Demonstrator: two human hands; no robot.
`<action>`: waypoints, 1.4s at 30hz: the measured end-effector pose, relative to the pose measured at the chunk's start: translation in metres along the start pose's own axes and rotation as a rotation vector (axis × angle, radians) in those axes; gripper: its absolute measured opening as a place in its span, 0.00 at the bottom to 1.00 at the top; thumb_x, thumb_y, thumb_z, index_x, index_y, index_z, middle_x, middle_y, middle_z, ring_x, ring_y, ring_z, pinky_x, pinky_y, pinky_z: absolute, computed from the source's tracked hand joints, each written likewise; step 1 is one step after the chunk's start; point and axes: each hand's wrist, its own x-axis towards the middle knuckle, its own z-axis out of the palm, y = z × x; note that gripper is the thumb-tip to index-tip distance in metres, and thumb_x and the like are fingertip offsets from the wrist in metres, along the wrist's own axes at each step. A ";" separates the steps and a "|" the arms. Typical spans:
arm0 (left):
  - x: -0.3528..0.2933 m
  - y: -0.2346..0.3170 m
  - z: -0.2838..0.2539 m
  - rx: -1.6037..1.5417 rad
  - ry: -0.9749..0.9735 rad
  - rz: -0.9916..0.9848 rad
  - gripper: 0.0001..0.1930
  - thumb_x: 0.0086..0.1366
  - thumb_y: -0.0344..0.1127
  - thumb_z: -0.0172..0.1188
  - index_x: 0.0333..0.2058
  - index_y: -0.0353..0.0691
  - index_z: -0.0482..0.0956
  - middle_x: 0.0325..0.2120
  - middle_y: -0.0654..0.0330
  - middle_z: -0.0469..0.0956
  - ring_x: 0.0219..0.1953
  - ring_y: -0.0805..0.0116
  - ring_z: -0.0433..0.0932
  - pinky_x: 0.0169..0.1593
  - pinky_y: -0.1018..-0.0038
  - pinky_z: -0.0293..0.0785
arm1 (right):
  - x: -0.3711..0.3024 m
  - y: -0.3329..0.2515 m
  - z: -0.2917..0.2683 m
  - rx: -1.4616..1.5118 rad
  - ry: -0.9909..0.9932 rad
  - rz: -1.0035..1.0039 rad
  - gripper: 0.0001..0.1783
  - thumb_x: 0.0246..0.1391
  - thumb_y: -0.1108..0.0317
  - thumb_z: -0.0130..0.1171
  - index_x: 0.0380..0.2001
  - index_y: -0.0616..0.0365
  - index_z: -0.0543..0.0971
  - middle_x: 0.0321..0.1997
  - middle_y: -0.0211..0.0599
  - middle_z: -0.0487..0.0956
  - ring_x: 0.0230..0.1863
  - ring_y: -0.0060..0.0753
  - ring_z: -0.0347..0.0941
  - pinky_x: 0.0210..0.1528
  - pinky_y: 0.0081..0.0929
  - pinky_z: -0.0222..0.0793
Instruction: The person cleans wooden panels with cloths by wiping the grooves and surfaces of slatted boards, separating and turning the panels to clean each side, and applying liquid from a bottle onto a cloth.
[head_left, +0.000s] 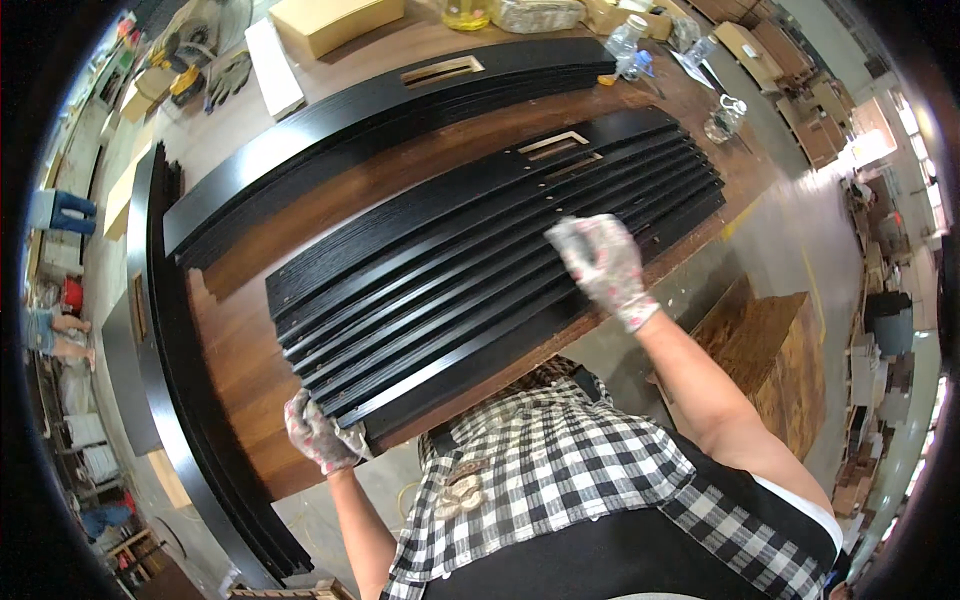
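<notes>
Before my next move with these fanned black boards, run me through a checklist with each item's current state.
1. Gloves on both hands: ok; left hand and right hand are covered.
2. Left hand at the boards' left end: ok, by the near corner.
3. Right hand gripping a board: cannot tell; it is over the boards, contact unclear.
4. Fanned black boards squared up: not ok; they overlap in steps.
5. Clear bottle apart from the boards: ok.
</notes>
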 end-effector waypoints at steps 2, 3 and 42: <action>0.009 -0.011 -0.008 -0.314 0.195 -0.222 0.11 0.62 0.30 0.50 0.41 0.33 0.75 0.40 0.52 0.76 0.41 0.62 0.76 0.47 0.70 0.73 | 0.006 -0.042 0.023 0.168 -0.124 -0.120 0.05 0.53 0.62 0.58 0.32 0.48 0.79 0.28 0.32 0.76 0.28 0.27 0.72 0.28 0.29 0.68; 0.013 -0.012 -0.018 -0.419 0.303 -0.296 0.12 0.64 0.31 0.49 0.43 0.33 0.74 0.43 0.49 0.76 0.41 0.60 0.77 0.46 0.69 0.76 | 0.000 -0.061 0.033 0.245 -0.233 -0.149 0.06 0.53 0.62 0.58 0.34 0.48 0.79 0.30 0.31 0.78 0.30 0.27 0.73 0.30 0.29 0.69; -0.022 0.137 -0.007 -0.178 -0.894 -0.070 0.05 0.51 0.31 0.56 0.28 0.41 0.78 0.25 0.55 0.76 0.30 0.55 0.77 0.35 0.64 0.74 | 0.052 -0.121 0.015 0.443 -0.698 -0.470 0.14 0.42 0.65 0.63 0.36 0.51 0.79 0.30 0.30 0.73 0.28 0.29 0.71 0.31 0.31 0.68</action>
